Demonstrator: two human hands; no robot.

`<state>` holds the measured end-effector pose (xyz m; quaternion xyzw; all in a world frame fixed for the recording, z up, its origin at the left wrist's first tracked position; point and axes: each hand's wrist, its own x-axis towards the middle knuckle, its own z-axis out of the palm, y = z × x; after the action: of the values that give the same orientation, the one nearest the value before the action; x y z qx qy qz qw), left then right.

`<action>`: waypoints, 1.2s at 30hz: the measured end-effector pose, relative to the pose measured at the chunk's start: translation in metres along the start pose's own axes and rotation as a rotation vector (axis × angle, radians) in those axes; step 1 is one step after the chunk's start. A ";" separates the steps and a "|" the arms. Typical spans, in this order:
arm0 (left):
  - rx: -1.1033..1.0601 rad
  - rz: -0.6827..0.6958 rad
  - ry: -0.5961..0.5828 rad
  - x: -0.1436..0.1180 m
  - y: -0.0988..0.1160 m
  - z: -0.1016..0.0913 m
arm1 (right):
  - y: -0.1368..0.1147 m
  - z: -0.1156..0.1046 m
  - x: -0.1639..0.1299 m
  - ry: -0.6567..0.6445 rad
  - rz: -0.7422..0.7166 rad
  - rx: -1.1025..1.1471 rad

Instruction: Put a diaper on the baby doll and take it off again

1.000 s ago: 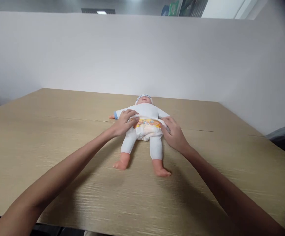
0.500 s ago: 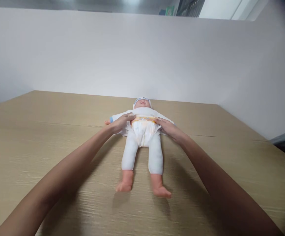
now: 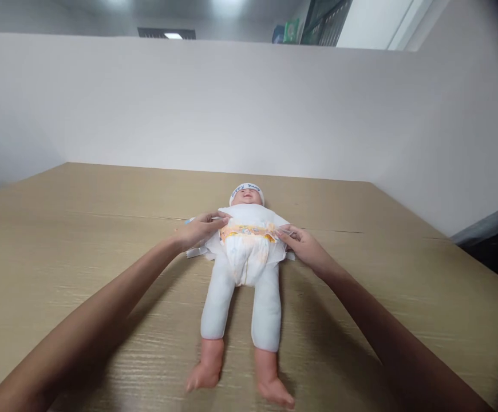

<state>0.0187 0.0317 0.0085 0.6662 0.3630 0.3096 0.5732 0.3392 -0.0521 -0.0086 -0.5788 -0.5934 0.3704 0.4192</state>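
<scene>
A baby doll (image 3: 242, 309) lies on its back on the table, feet towards me, in a white top and a white headband with blue lettering. A white diaper (image 3: 246, 260) with an orange printed waistband covers its hips, and its side flaps spread out on both sides. At the waistband's left end, my left hand (image 3: 201, 230) has its thumb and fingers closed on the diaper's upper edge; the exact grip is partly hidden. My right hand (image 3: 304, 246) pinches the diaper's edge at the right end of the waistband. The doll's hands are largely hidden.
The wooden table (image 3: 103, 274) has a seam running across it behind my hands. A pale partition wall (image 3: 214, 109) rises along its far edge, and another side panel stands at the right. Beyond the wall, a green item (image 3: 291, 31) shows at the top.
The view has shifted, so the doll appears lower and larger. Both hands have moved slightly outward from the waistband, and the diaper's side flaps show more.
</scene>
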 end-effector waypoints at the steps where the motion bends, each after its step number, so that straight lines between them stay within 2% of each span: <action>1: 0.074 0.018 0.064 -0.001 0.006 0.000 | 0.003 -0.003 -0.004 0.055 -0.022 -0.038; 3: 0.242 0.075 0.186 -0.003 0.019 0.005 | 0.010 -0.007 -0.016 0.167 -0.067 -0.207; 5: 0.417 0.233 0.282 -0.006 0.033 0.020 | 0.020 -0.010 -0.030 0.254 -0.119 -0.431; 7: 0.578 0.430 0.228 -0.007 0.044 0.042 | 0.029 -0.010 -0.043 0.294 -0.166 -0.589; 9: 0.722 0.571 0.094 -0.006 0.050 0.067 | 0.037 -0.008 -0.051 0.301 -0.189 -0.675; 11: 0.846 0.597 0.000 -0.001 0.050 0.089 | 0.042 -0.006 -0.053 0.296 -0.178 -0.738; 14: 0.959 0.526 0.002 0.009 0.041 0.107 | 0.045 -0.004 -0.051 0.288 -0.095 -0.751; 18: 1.023 0.452 0.071 0.016 0.032 0.109 | 0.048 -0.005 -0.047 0.232 0.100 -0.655; 20: 1.042 0.428 0.075 0.016 0.032 0.108 | 0.049 -0.007 -0.046 0.176 0.136 -0.597; 24: 1.044 0.400 0.082 0.015 0.034 0.109 | 0.044 -0.018 -0.044 0.036 0.023 -0.309; 26: 1.036 0.396 0.095 0.016 0.034 0.109 | 0.035 -0.026 -0.041 0.016 -0.017 -0.163; 29: 1.013 0.401 0.097 0.017 0.033 0.109 | 0.015 -0.030 -0.032 -0.002 -0.020 -0.063; 32: 0.980 0.419 0.095 0.018 0.030 0.109 | -0.006 -0.018 -0.017 -0.055 -0.045 -0.039; 36: 0.941 0.440 0.100 0.020 0.026 0.109 | -0.022 0.012 0.005 -0.078 -0.097 -0.089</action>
<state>0.1234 -0.0123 0.0181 0.8966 0.3413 0.2575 0.1151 0.3195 -0.0480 0.0072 -0.5525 -0.6524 0.3454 0.3870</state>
